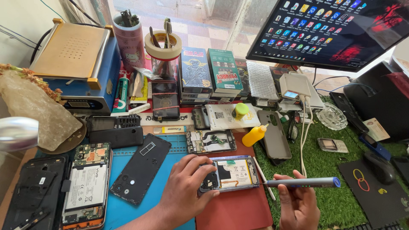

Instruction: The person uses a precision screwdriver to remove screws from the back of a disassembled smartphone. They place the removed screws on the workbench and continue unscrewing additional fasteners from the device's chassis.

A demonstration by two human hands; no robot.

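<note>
The left hand [187, 187] grips an opened smartphone with exposed battery and circuit board [230, 173] on a red rubber work mat [238, 211]. The right hand [298, 202] holds a slim grey-and-blue electric screwdriver pen [302, 182] level, its tip just beside the phone's right edge. A yellow squeeze bottle [254, 136] lies behind.

The opened phone [230, 173] shows a matt white battery label and glossy dark circuit parts inside a smooth frame, and the electric screwdriver [303, 182] looks like brushed grey metal with a glossy blue plastic cap. Beneath lie a smooth blue rubbery mat [170, 149], a matt red pad [238, 208] and rough green artificial turf [336, 200].
</note>
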